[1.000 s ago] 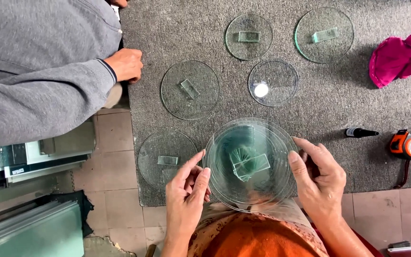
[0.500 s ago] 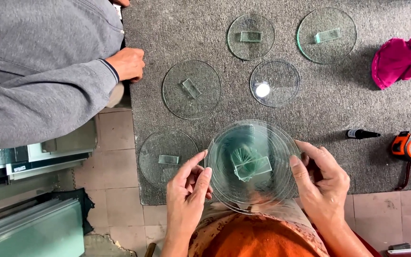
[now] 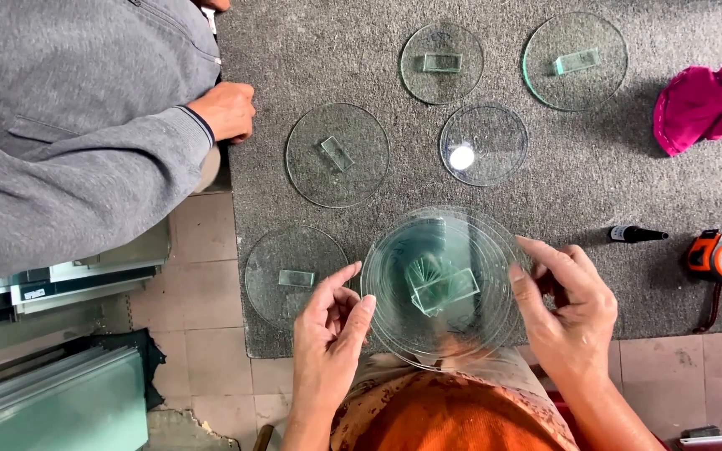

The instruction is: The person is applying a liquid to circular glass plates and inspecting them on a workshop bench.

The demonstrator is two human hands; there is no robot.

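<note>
I hold a stack of round clear glass discs (image 3: 440,250) with a small glass block on top, just above the near edge of a grey felt mat (image 3: 628,167). My left hand (image 3: 332,326) grips the stack's left rim with fingertips. My right hand (image 3: 566,313) clasps the right rim. Several more glass discs lie flat on the mat, each apart from the others: one at the near left (image 3: 294,276), one in the middle (image 3: 338,155), a smaller one (image 3: 484,144), and two at the far side (image 3: 442,63) (image 3: 576,60).
Another person in a grey sleeve (image 3: 77,142) leans in at the left, a fist (image 3: 226,110) resting at the mat's edge. A pink cloth (image 3: 708,100), a black marker (image 3: 637,235) and an orange tape measure (image 3: 718,257) lie at the right. Glass sheets (image 3: 52,409) sit on the tiled floor.
The stack and both hands have barely moved; the view has shifted slightly.
</note>
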